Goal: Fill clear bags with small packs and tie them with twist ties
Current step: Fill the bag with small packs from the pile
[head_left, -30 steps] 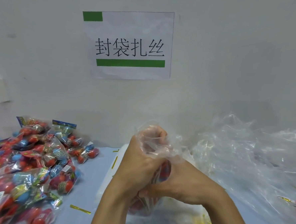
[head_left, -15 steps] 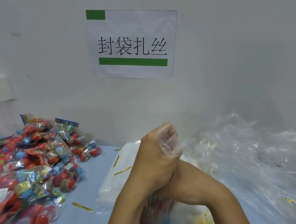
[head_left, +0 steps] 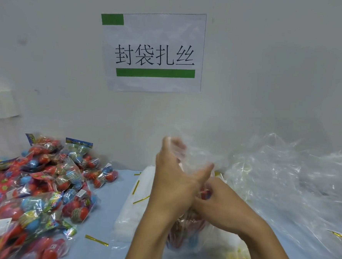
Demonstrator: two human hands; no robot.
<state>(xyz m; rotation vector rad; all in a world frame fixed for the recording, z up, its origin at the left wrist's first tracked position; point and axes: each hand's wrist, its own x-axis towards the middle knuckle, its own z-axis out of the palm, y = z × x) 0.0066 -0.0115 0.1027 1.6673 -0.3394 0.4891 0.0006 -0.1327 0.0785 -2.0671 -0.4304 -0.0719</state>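
Our left grip (head_left: 175, 181) curls round the top of the clear bag (head_left: 187, 236), thumb out; our right grip (head_left: 223, 206) pinches its neck above the bench (head_left: 106, 221).

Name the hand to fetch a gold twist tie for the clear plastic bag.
Probably left hand: right hand holds the clear plastic bag closed; a gold twist tie lies beside the left wrist.

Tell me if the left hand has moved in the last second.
Yes. The left hand has risen slightly toward the wall sign, and its thumb now sticks out rightward.
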